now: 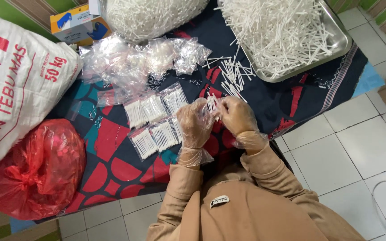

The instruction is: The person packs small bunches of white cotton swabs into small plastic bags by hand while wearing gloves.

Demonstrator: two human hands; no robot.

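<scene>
Head view: both my gloved hands meet over a small bunch of white sticks above the patterned cloth.

My left hand (194,121) and right hand (237,115), each in a thin clear plastic glove, are closed around the bunch of white sticks (211,104) — fingertips pinching it between them, just above the patterned cloth (112,165) on the floor. Just left of my hands lie filled clear packets (155,120) in rows; loose sticks (233,76) are scattered ahead. Beyond them sits a metal tray (338,42) heaped with sticks — and far left, a red plastic bag (36,169) beside a white sack (14,85).
</scene>
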